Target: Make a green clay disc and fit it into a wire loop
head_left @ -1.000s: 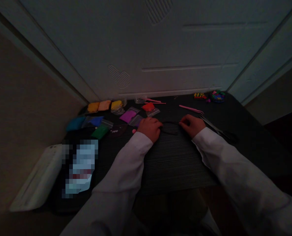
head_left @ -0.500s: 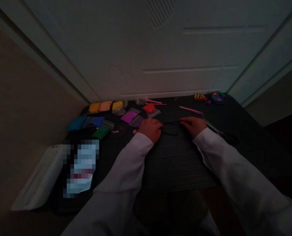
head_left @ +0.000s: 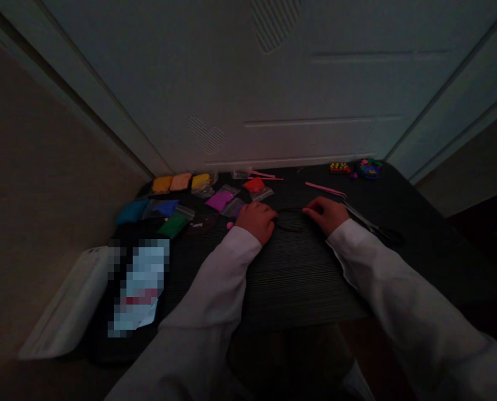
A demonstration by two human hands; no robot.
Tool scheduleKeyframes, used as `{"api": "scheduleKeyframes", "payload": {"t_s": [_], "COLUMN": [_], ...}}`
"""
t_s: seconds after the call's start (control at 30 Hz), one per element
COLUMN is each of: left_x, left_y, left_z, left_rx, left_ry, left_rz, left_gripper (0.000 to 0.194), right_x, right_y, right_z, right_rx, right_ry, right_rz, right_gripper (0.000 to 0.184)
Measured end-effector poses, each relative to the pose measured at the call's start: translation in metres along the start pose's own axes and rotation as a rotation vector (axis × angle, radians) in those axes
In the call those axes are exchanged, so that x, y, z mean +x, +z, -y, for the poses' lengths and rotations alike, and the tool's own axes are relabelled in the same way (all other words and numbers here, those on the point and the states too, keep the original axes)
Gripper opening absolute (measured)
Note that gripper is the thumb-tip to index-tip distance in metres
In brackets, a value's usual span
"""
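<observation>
Band is mid-table, both strands running from left hand toward right. Left hand: fingers over the bend, can't tell if clamped or just resting. Right hand: thumb and fingertips pinched on the upper strand's end; lower end free. Pink ball just beside left hand. Scissors by right hand, toward table's right edge; tweezers beyond, nearer far edge. Green bag toward left edge.
</observation>
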State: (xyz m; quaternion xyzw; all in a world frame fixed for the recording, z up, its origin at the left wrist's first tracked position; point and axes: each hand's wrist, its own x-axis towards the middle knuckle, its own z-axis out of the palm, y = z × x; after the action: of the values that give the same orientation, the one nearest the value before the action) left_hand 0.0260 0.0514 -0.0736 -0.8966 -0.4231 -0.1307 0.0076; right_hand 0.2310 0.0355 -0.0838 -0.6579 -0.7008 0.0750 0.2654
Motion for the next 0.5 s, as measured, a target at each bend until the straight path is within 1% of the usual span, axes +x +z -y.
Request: {"api": "scheduleKeyframes", "payload": {"t_s": [0.37,0.5], "left_x": [0.0008,0.0002], "left_y": [-0.0004,0.0004], "left_z": [-0.0012,0.0], "left_rx": [0.013,0.019], "left_ry": [0.007,0.009], "left_rz": [0.006,0.002], "left_gripper": [0.025,0.025], "right_x": [0.0048,0.006], "right_y": [0.0069,0.0065], "right_z": [-0.0012,-0.004], "right_rx": [-0.011,-0.021], "right_ry": [-0.024,-0.057], "right_rz": [-0.014,-0.018], "right_gripper": [0.025,0.028]}}
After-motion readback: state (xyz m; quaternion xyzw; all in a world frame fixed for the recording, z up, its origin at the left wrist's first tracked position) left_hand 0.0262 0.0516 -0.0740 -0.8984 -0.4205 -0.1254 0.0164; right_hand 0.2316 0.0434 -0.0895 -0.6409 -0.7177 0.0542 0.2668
